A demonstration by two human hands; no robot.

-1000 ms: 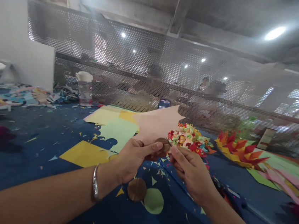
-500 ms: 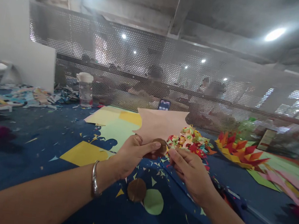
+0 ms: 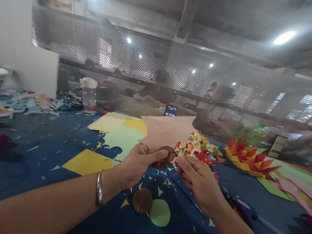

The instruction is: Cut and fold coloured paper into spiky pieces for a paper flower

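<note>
My left hand (image 3: 140, 163), with a silver bracelet at the wrist, pinches a brown disc (image 3: 170, 154) under its thumb. A large sheet of pink paper (image 3: 165, 131) with curved cut edges rises just behind the disc; whether the fingers also grip it I cannot tell. Close against the disc's right edge, my right hand (image 3: 194, 173) is closed in a pinch on a small, thin dark thing, mostly hidden by the fingers. Below the hands, a second brown disc (image 3: 142, 200) lies on the blue tabletop, touching a light green paper circle (image 3: 160, 212).
Yellow paper (image 3: 87, 161) and cut green paper (image 3: 122, 139) lie left. Behind my right hand is a pile of colourful folded paper pieces (image 3: 197, 149); farther right, an orange-red paper flower (image 3: 252, 158). A glue gun (image 3: 242, 208) lies by my right forearm. Small scraps litter the table.
Both hands keep nearly the same hold and place. The pink paper has shifted and tilted very slightly to the left.
</note>
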